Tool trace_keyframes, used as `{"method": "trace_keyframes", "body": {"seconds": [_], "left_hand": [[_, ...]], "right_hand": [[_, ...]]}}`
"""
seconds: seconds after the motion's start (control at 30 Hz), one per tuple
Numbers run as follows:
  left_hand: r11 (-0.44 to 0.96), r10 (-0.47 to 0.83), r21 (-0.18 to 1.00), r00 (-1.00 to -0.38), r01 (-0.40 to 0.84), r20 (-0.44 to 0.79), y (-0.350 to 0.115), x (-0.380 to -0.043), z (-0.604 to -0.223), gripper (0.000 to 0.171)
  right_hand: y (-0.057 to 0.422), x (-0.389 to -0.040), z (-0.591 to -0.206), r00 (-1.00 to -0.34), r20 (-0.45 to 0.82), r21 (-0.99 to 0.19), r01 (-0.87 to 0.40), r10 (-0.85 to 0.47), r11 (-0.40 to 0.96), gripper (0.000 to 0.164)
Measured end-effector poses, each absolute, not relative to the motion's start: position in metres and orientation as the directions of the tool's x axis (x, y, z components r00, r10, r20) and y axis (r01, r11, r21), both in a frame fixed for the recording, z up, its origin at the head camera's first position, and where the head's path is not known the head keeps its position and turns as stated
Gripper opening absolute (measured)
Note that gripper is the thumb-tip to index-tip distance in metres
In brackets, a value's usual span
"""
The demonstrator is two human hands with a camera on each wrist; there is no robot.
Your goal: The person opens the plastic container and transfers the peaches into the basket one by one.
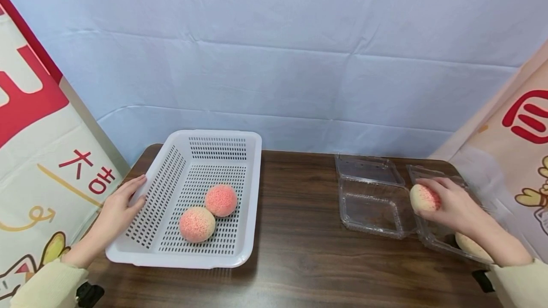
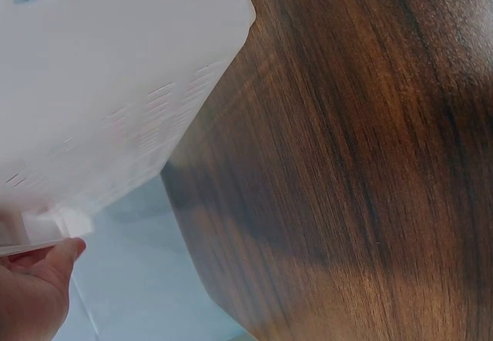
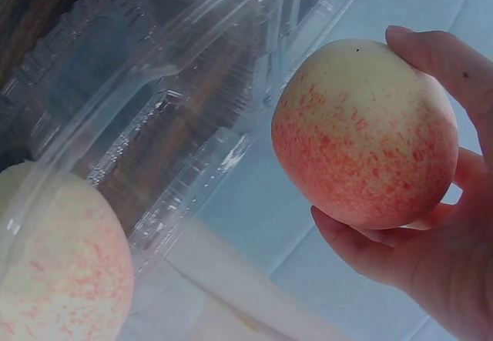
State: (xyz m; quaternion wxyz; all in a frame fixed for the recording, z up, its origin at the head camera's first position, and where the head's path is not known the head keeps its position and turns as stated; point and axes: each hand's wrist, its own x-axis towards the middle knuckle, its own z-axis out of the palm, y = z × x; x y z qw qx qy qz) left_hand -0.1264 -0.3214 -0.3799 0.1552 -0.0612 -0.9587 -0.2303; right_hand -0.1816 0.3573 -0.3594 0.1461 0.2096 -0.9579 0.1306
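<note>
My right hand (image 1: 449, 203) grips a pink-and-cream peach (image 1: 425, 197) (image 3: 362, 133), held just above an open clear plastic clamshell box (image 1: 445, 239) at the table's right edge. Another peach (image 1: 471, 246) (image 3: 54, 272) lies inside that box, partly hidden by my forearm. My left hand (image 1: 122, 203) (image 2: 31, 287) rests with straight fingers against the left wall of a white perforated basket (image 1: 145, 251) (image 2: 108, 102). Two peaches, one (image 1: 220, 200) behind the other (image 1: 197, 224), lie in the basket, touching each other.
A second open clear clamshell box (image 1: 372, 194) stands empty between basket and right hand on the dark wooden table (image 1: 299, 232) (image 2: 347, 164). A blue cloth (image 1: 274, 61) hangs behind; printed banners (image 1: 38, 146) stand at both sides.
</note>
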Motion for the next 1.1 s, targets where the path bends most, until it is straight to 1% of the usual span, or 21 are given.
{"method": "trace_keyframes", "body": {"seconds": [0.3,0.6,0.83,1.1], "left_hand": [[0.880,0.050,0.433,-0.945,0.195,0.324,-0.321,-0.126,-0.379,0.047],[0.881,0.046,0.434,-0.947,0.189,0.318,-0.322,-0.127,-0.381,0.047],[0.874,0.050,0.446,-0.948,0.193,0.314,-0.322,-0.126,-0.379,0.048],[0.880,0.050,0.433,-0.944,0.196,0.326,-0.323,-0.126,-0.380,0.047]], "right_hand": [[0.347,-0.180,-0.355,-0.853,0.348,-0.174,-0.465,-0.388,0.868,0.067],[0.338,-0.181,-0.353,-0.817,0.376,-0.162,-0.522,-0.437,0.837,0.069],[0.333,-0.180,-0.351,-0.802,0.389,-0.153,-0.541,-0.453,0.827,0.069],[0.323,-0.178,-0.349,-0.747,0.444,-0.129,-0.599,-0.494,0.790,0.069]]}}
